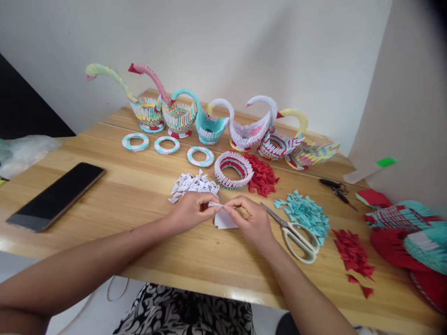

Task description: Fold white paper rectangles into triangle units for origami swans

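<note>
Between my two hands is a small white paper strip (215,204), pinched from both ends. My left hand (190,211) grips its left end with thumb and forefinger. The fingertips of my right hand (252,221) close on the right end. Below them on the table lie white paper sheets (225,220), partly covered by my right hand. A heap of folded white paper triangles (192,184) sits just behind my left hand. Beyond my hands stands a white, red and teal paper ring basket (233,182). Scissors (296,235) with cream handles lie right of my right hand.
Several paper swans (211,130) line the back of the wooden table (167,270). Paper rings (135,142) lie before them. Red pieces (261,176), teal pieces (309,214) and more red pieces (352,256) are heaped rightward. A phone (57,195) lies left; small black-handled snips (337,188) lie right.
</note>
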